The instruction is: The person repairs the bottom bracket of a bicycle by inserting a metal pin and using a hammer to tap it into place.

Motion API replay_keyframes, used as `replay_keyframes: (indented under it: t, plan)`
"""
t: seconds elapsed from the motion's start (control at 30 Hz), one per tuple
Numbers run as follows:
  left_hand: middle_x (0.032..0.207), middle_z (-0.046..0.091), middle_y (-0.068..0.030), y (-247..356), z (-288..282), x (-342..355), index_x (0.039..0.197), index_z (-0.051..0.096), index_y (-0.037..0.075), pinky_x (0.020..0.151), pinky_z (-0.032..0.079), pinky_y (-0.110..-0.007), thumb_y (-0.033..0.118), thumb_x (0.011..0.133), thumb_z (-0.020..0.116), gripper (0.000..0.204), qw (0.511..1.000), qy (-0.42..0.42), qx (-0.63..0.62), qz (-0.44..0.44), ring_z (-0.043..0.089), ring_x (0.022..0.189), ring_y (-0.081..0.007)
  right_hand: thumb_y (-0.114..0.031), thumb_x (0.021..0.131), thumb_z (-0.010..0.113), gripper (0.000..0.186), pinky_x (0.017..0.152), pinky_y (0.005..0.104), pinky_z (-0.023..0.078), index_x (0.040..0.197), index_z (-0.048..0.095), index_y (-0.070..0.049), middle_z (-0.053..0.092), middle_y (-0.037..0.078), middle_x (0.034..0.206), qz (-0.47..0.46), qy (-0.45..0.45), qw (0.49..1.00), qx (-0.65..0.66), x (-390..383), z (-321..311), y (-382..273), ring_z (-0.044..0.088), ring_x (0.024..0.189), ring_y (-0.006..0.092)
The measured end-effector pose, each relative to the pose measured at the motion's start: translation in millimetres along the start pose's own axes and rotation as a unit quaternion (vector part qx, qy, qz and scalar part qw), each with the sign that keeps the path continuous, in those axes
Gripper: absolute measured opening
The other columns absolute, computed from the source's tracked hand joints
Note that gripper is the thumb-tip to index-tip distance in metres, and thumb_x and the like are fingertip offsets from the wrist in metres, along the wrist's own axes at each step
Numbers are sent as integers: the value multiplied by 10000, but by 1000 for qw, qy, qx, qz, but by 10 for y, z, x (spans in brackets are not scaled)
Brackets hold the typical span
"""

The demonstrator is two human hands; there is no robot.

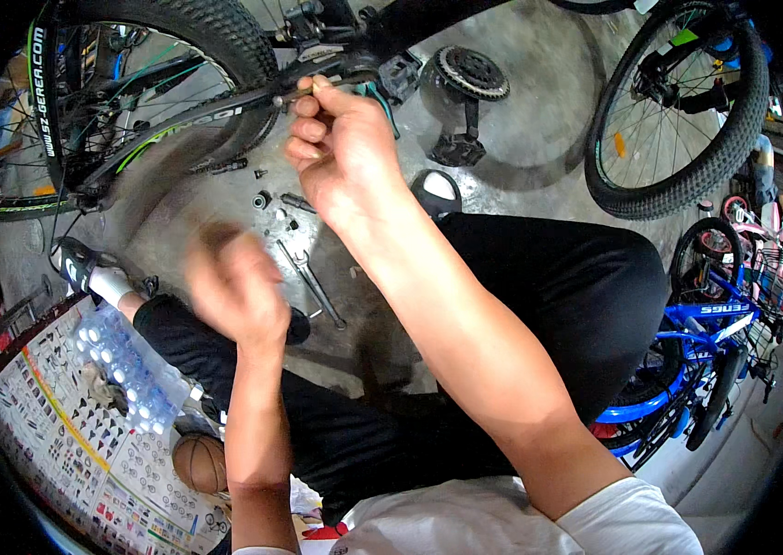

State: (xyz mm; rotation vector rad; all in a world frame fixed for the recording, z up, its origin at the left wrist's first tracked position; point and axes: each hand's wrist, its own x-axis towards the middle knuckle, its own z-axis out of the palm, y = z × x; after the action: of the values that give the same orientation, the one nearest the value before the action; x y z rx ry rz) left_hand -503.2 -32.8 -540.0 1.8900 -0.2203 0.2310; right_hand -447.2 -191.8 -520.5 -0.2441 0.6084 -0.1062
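My right hand [345, 139] is closed at the bottom bracket of a black bicycle frame [419, 23]. Its thumb and fingertips pinch a thin metal rod [288, 96]; whether this belongs to the teal curved handle [384, 109] showing beyond the hand, I cannot tell. My left hand [234, 287] is smeared by motion above the floor, left of two spanners [313, 287], and its fingers do not show clearly. Small dark metal parts [263, 199] lie between the hands. A crank arm with chainring [471, 72] and pedal rests on the floor to the right.
The bicycle's knobbly rear wheel [248, 55] stands at upper left, its front wheel [678, 111] at upper right. A blue bicycle [687, 342] is on the right. Bottles in plastic wrap [128, 370], a basketball [199, 462] and a printed sheet [59, 435] lie at lower left.
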Motion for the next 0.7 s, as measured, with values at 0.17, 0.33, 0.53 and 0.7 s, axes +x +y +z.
replay_keyframes:
  t: [0.17, 0.33, 0.53, 0.7]
  plan:
    - [648, 511, -13, 350, 31, 152, 1061, 553, -25, 420, 352, -223, 223, 1037, 529, 251, 992, 23, -32, -118, 437, 464, -86, -176, 1020, 512, 127, 483, 227, 312, 998, 552, -57, 504, -3, 775, 2, 14, 1000, -3, 21, -1, -101, 407, 578, 73]
    - [686, 498, -50, 652, -26, 269, 1069, 528, -15, 467, 375, -237, 249, 1031, 461, 275, 941, 241, -236, -12, 428, 546, -126, -179, 1016, 519, 127, 471, 230, 314, 991, 555, -61, 503, -10, 755, 8, 0, 1000, 4, 28, 9, -68, 405, 561, 73]
    - [659, 547, -4, 192, 43, 77, 1095, 579, -25, 429, 354, -217, 187, 1019, 559, 226, 990, -46, 115, -69, 456, 471, -63, -177, 1017, 520, 128, 472, 224, 314, 984, 559, -60, 503, -12, 753, 4, 3, 1000, 4, 43, -68, -80, 407, 563, 70]
    - [720, 541, -64, 669, -189, 170, 1120, 522, -31, 458, 381, -236, 317, 1015, 526, 363, 979, 114, -167, -17, 483, 549, -112, -175, 1017, 521, 127, 472, 225, 316, 979, 560, -60, 501, -10, 753, -3, 6, 1000, 3, 12, -34, -87, 403, 562, 70]
